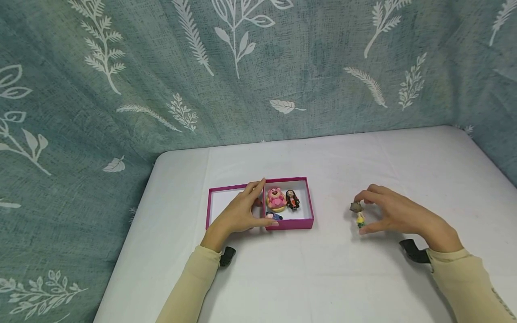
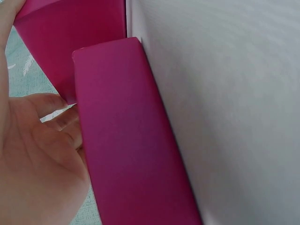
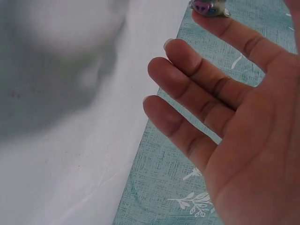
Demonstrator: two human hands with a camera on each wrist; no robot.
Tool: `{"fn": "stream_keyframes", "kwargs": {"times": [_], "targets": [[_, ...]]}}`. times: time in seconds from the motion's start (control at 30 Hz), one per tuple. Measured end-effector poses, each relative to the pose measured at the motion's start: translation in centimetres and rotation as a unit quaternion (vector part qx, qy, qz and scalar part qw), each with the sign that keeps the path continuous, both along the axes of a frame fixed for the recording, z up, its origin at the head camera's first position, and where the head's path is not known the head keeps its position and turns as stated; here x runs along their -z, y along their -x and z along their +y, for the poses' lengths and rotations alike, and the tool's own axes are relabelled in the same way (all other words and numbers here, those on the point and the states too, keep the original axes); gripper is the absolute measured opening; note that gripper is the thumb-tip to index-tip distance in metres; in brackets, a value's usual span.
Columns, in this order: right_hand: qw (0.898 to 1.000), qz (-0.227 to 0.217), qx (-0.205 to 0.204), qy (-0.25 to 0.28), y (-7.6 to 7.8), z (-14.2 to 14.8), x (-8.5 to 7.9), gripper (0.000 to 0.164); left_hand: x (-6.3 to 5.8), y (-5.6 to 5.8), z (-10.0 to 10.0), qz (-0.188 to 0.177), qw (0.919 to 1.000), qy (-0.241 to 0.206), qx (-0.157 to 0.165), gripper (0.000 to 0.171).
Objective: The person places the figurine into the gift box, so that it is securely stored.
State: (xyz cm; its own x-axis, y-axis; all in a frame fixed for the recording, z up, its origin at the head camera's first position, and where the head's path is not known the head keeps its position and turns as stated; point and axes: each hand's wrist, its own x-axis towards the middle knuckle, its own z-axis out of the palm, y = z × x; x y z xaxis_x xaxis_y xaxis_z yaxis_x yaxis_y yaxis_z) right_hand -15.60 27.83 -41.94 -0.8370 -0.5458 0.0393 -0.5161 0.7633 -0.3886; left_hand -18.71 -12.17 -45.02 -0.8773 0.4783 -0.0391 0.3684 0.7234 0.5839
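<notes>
My left hand (image 1: 239, 211) spans the left end of a magenta box (image 1: 310, 202), thumb at its front wall and fingers at the back; the left wrist view shows the palm beside the magenta walls. Inside the white-lined box lie a pink bear figurine (image 1: 276, 198), a long-haired figurine (image 1: 292, 200) and a blue figurine (image 1: 273, 216) partly hidden by the thumb. To the right, my right hand (image 1: 397, 213) pinches a small figurine (image 1: 360, 217) with a grey head between thumb and index finger. Only its head, with a pink snout (image 3: 206, 7), shows in the right wrist view.
A shallow magenta-rimmed tray (image 1: 226, 198) with a white inside, like the box's lid, lies against the box's left side, partly under my left hand. White cloth covers the table (image 1: 307, 278). Green leaf-patterned fabric (image 1: 258, 121) hangs behind it.
</notes>
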Motion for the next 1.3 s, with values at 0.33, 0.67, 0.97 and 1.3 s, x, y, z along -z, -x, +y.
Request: {"fn": "stream_keyframes", "kwargs": {"times": [0.33, 0.67, 0.97, 1.3], "targets": [[1.000, 0.006, -0.008, 0.002, 0.0, -0.5, 0.0, 0.064, 0.0, 0.1, -0.1, 0.000, 1.0000, 0.002, 0.000, 0.118], [1.000, 0.012, -0.022, 0.007, -0.1, -1.3, 0.3, 0.064, -0.1, 0.0, -0.1, 0.005, 1.0000, 0.002, 0.004, 0.118], [0.999, 0.030, -0.037, 0.024, 0.0, -2.0, 0.0, 0.062, -0.2, 0.1, -0.1, -0.001, 1.0000, 0.000, 0.003, 0.118], [0.998, 0.044, -0.052, 0.018, 0.4, -3.4, -0.8, 0.063, -0.3, 0.0, 0.0, 0.004, 1.0000, -0.004, 0.006, 0.118]]}}
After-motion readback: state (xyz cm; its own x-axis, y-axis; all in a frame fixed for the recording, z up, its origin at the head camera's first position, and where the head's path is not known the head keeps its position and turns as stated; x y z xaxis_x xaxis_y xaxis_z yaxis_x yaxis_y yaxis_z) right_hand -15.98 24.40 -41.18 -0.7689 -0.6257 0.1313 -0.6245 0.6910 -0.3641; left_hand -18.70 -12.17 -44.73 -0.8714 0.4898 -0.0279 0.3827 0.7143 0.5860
